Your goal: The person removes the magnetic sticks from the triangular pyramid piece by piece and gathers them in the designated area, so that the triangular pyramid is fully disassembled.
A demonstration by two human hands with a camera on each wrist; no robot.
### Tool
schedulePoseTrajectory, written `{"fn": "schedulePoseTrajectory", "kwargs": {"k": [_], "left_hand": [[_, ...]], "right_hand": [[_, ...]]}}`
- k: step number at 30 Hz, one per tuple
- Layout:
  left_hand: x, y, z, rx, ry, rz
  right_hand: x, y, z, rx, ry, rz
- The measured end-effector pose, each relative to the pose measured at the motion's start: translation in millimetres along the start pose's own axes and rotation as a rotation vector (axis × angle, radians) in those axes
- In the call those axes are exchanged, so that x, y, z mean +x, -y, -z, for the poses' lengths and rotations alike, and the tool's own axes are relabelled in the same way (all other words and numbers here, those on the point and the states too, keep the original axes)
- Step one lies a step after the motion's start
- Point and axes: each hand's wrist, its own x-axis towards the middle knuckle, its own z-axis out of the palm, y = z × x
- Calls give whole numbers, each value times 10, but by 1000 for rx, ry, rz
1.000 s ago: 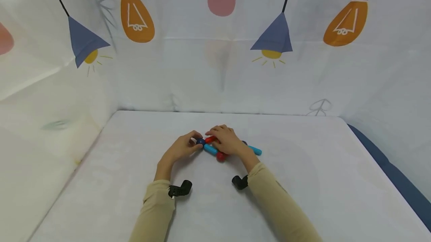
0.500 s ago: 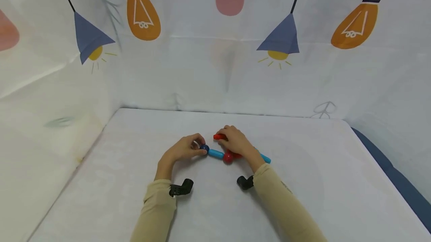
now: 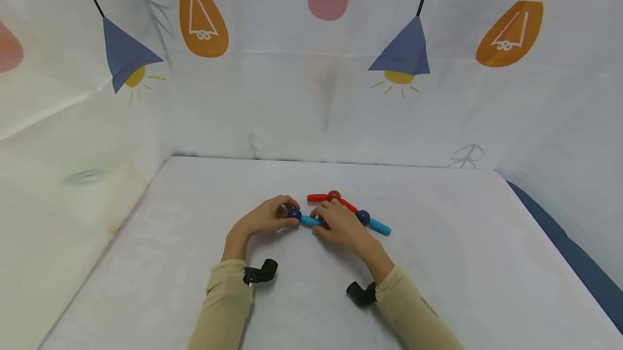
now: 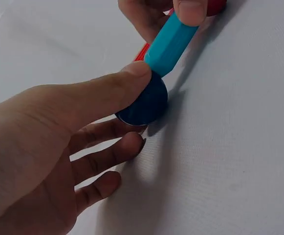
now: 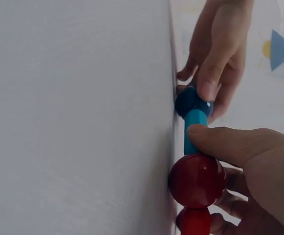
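My left hand [image 3: 263, 219] pinches a dark blue ball [image 4: 144, 105] between thumb and fingers. A light blue rod [image 4: 171, 44] joins that ball, and my right hand [image 3: 344, 226] grips the rod with its thumb along it. Just past the rod's other end is a dark red ball [image 5: 197, 180], covered by my right hand in the head view, with a red rod [image 5: 195, 221] behind it. Beyond my right hand, a red rod [image 3: 317, 198], a red ball [image 3: 333, 195], another red rod [image 3: 349, 205], a second blue ball [image 3: 363, 217] and another light blue rod [image 3: 379, 227] form a chain.
Everything lies on a white-covered table [image 3: 194, 187]. A white cloth wall [image 3: 272, 106] with printed lamps and bulbs stands behind it. A black wrist camera [image 3: 261, 272] sits on the left forearm, another camera [image 3: 361, 294] on the right.
The far red rod's free end has swung away from the left blue ball. My right hand has let go of the red rod and come nearer, onto the light blue rod.
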Motion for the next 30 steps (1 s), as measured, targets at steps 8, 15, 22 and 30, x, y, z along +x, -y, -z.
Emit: {"fn": "schedulePoseTrajectory", "kwargs": {"k": [8,15,22,30], "left_hand": [[-13,174,54,40,-252,84],[283,106,61,142,-358,84],[712,30,-3,184,-381,65],[696,113,-64,222,-398,142]], "right_hand": [[-58,85,-59,11,31,-20],[-36,133,-19,75,33,-27],[-44,8,91,134,53,-89],[4,-15,95,162,156,-5]]}}
